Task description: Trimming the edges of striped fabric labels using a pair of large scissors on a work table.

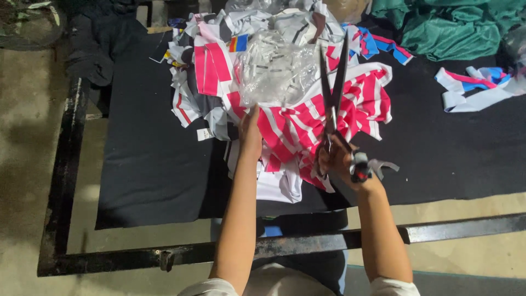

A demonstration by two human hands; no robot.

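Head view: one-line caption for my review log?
Right hand holds open scissors above pink-striped fabric; left hand presses it.

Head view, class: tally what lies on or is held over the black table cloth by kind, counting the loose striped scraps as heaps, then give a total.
Scissors, held in the right hand: 1
Clear plastic bag: 1
Green cloth bundle: 1
Heaps of striped fabric pieces: 2, the large pink-and-white heap under the left hand and a small heap at the right
Total: 5
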